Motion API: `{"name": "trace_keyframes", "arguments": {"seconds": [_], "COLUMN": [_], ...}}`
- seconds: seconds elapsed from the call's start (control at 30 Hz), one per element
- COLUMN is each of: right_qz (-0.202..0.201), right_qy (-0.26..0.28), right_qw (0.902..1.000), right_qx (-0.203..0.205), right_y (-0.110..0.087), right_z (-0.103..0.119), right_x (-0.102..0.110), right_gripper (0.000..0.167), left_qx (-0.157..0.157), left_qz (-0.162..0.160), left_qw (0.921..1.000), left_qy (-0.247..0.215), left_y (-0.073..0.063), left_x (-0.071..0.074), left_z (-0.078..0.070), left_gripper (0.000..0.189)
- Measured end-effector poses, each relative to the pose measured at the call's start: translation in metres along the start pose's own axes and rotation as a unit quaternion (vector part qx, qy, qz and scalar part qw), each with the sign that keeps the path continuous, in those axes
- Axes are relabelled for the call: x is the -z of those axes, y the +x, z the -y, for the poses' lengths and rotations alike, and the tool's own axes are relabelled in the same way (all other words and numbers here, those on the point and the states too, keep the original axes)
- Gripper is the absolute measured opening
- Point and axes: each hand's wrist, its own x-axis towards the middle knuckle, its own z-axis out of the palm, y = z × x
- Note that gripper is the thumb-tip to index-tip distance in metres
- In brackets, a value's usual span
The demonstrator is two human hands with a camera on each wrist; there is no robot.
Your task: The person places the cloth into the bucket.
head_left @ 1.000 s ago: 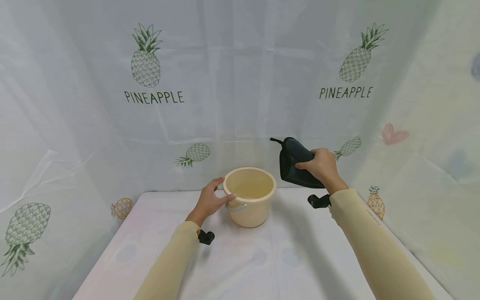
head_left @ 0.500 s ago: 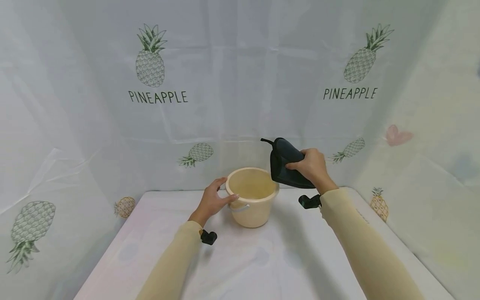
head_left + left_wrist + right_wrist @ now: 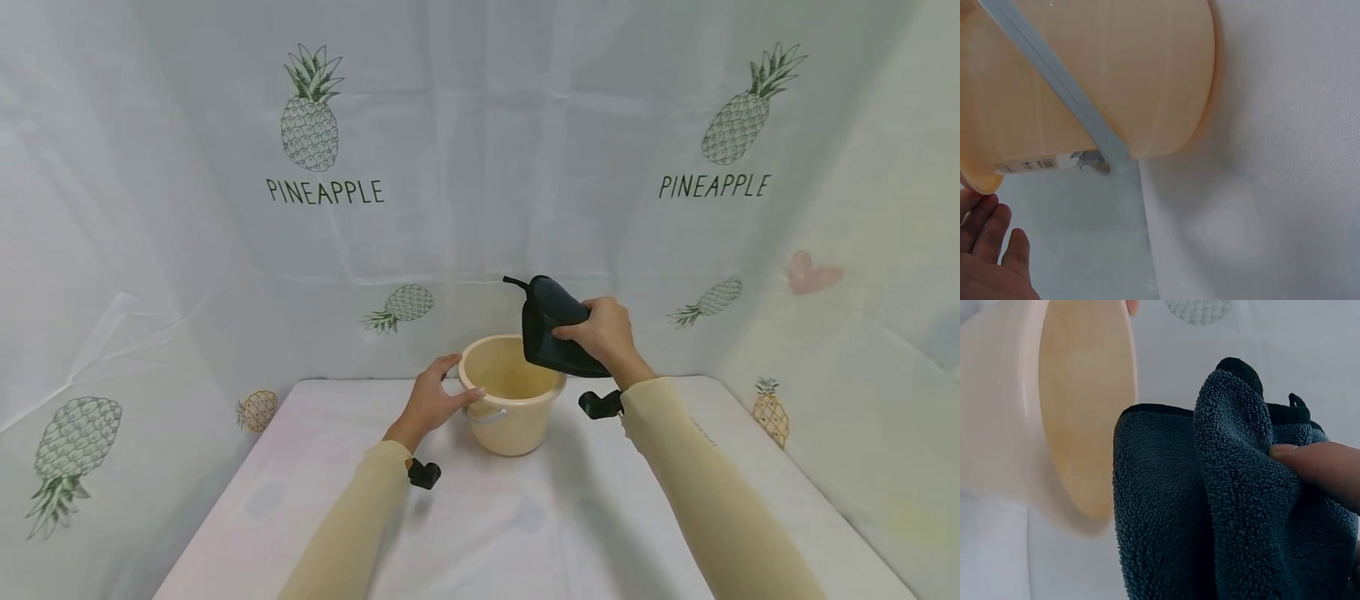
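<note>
A cream-coloured bucket [image 3: 517, 429] stands upright on a white-covered table [image 3: 465, 542], in front of a pale sheet [image 3: 495, 183] printed with pineapples. My left hand [image 3: 433, 404] is at the bucket's left side, spread wide, with thumb and fingertips touching the rim [image 3: 525, 402]; it seems to be steadying the bucket rather than clenching it. Below that hand, the grey handle [image 3: 1054, 78] hangs down against the outer wall.

My right hand [image 3: 603, 333] pinches a folded, dark blue-grey fleecy cloth [image 3: 558, 321] with a black edging, thumb laid on top of the folds. The cloth is raised off the table, at the right side of the bucket's mouth, with its small black loop [image 3: 516, 282] pointing left. I cannot tell whether it touches the rim.

The step in hand, I judge, is bringing cloth and bucket together. A next move into the bucket would call for shifting the cloth left, over the middle of the mouth, while the left hand stops the bucket sliding.
</note>
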Motion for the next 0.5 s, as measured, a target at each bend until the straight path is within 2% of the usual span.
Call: {"name": "trace_keyframes", "arguments": {"seconds": [0.13, 0.5], "right_qz": [0.002, 0.009], "right_qy": [0.002, 0.003], "right_qw": [1.0000, 0.9993], "right_qx": [0.008, 0.036], "right_y": [0.001, 0.002], "right_z": [0.007, 0.025], "right_x": [-0.009, -0.026], "right_gripper": [0.051, 0.045], "left_qx": [0.006, 0.014], "left_qz": [-0.002, -0.001], "left_qw": [1.0000, 0.9999], "left_qy": [0.000, 0.001], "left_y": [-0.001, -0.001], "left_x": [0.001, -0.001], "left_z": [-0.003, 0.002], "left_gripper": [0.086, 0.090]}}
